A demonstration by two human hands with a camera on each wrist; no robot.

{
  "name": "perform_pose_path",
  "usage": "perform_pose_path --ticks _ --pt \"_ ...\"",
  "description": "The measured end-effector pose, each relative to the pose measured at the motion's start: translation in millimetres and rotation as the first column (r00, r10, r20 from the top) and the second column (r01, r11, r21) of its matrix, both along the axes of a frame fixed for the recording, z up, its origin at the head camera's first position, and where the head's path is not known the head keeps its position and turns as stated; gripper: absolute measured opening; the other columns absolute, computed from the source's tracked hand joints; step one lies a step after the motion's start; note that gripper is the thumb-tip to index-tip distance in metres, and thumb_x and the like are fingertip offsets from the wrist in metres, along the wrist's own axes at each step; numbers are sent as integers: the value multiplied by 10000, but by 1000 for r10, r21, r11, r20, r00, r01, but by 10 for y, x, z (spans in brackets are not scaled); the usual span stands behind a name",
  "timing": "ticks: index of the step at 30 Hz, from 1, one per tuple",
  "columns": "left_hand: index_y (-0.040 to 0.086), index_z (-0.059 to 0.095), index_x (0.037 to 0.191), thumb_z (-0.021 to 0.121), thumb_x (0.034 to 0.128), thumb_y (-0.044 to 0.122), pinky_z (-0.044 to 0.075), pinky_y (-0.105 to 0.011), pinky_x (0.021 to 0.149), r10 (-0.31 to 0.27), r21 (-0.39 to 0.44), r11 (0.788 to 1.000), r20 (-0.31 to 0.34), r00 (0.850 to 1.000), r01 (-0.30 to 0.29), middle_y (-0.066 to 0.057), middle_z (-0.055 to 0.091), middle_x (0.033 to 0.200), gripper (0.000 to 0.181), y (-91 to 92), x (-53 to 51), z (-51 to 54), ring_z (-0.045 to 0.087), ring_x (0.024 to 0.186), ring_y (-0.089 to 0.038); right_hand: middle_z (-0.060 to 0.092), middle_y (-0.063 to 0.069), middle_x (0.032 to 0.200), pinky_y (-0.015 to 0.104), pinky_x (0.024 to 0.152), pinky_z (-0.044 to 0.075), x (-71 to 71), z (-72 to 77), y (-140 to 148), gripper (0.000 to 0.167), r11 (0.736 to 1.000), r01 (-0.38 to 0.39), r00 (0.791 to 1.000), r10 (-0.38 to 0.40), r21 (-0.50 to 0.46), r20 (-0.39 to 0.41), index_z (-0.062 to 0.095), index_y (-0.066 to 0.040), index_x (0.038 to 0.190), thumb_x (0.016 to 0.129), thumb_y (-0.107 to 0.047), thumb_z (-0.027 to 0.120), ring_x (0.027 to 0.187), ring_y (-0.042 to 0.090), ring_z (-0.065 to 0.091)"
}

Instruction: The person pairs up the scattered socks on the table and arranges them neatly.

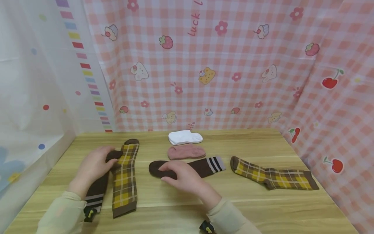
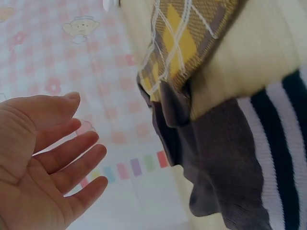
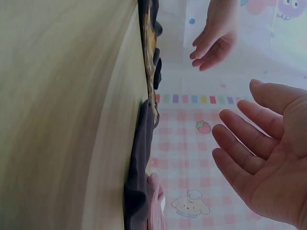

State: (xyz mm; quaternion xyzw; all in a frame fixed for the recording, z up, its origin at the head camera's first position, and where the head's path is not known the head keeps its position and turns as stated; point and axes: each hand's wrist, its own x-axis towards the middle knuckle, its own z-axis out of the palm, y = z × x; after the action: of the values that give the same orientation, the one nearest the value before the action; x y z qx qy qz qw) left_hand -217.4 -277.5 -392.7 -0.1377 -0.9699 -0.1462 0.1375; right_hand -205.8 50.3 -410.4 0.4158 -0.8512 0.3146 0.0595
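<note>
My left hand (image 1: 94, 164), fingers loosely bent and holding nothing, hovers over a dark brown sock (image 1: 97, 188) with striped cuff. Its toe overlaps a yellow-and-brown plaid sock (image 1: 125, 182) alongside. In the left wrist view a gap separates that hand (image 2: 53, 158) from the brown sock (image 2: 220, 158). Over the foot of a second dark brown striped sock (image 1: 201, 167), mid-table, my right hand (image 1: 182, 175) is held with thumb and fingers apart. The right wrist view shows this hand (image 3: 264, 148) empty and raised off the table.
Behind the middle sock lie a pink ankle sock (image 1: 187, 152) and a white ankle sock (image 1: 184, 137). Another plaid sock (image 1: 277, 177) lies bent on the right of the wooden table (image 1: 163, 211). Printed cloth (image 1: 187, 94) hangs along the back and both sides.
</note>
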Motion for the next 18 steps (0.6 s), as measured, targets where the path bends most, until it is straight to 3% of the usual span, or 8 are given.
perform_pose_path --ticks 6,18 --pt "-124 603 1193 740 852 77 448 -624 892 18 -19 1000 36 999 -17 -345 599 1156 420 -101 26 -59 565 1050 -519 684 9 1172 247 1019 420 18 -6 -70 282 999 -10 1000 9 34 26 684 -100 1190 924 -184 717 1132 130 604" --pt "-115 633 1131 757 841 94 465 -615 856 13 -54 998 68 998 -10 -321 628 1096 378 -227 140 -116 591 1000 -503 690 13 1160 228 1025 406 65 -24 -170 272 997 -51 998 52 64 -23 698 -92 1166 916 -193 726 1137 134 602"
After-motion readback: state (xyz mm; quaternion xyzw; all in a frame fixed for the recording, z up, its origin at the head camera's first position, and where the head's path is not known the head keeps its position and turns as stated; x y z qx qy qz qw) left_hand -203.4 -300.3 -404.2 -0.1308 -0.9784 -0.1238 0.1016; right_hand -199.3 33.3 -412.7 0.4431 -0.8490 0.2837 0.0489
